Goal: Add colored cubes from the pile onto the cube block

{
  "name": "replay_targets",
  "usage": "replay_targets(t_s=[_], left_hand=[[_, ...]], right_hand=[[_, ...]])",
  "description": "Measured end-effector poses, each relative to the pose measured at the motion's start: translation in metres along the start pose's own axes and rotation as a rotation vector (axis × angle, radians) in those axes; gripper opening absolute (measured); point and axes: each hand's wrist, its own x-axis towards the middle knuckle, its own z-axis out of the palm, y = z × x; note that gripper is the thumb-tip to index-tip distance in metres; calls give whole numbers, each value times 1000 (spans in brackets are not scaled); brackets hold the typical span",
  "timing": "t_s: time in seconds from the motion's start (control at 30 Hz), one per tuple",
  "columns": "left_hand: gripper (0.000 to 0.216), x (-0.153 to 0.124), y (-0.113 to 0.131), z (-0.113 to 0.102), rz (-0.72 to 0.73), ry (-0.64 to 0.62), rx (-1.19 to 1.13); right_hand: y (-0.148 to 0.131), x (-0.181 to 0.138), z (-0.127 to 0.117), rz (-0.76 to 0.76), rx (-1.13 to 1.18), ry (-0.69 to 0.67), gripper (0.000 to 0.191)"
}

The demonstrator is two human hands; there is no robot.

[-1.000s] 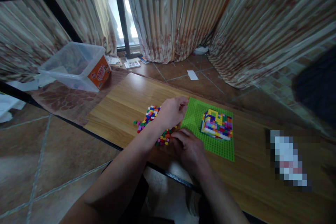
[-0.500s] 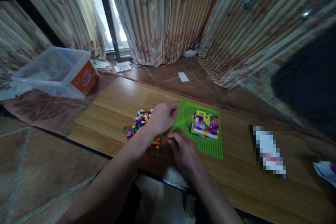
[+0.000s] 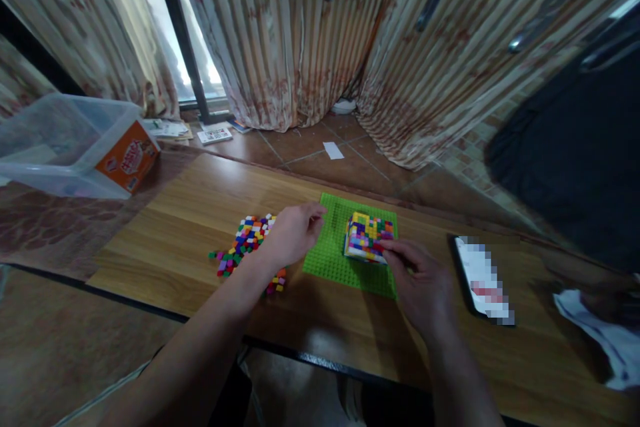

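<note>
Light, rigid and likely to shed pieces, the block build on the baseplate, near the table's middle, is best held low by its sides; right hand fingers pinch its near corner, left hand rests loosely curled at the plate's left edge.

Dim, window-lit (edges warped)
</note>
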Motion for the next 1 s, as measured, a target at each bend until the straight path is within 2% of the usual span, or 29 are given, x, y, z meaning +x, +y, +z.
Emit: replay_targets(t_s=[0.13, 0.4, 0.67, 0.8, 1.0], left_hand=[[21, 1, 1, 2, -3, -17, 12], [23, 2, -1, 3, 9, -22, 33], [23, 2, -3, 3, 6, -21, 46], [25, 1, -4, 3, 10, -19, 47], [24, 1, -4, 4, -2, -21, 52]], right_hand=[[6, -1, -5, 26, -88, -33, 22], [4, 0, -5, -34, -187, -42, 19], [7, 1, -5, -41, -211, 3, 20], [9, 1, -5, 47, -150, 15, 17], [18, 1, -1, 311, 133, 34, 21]])
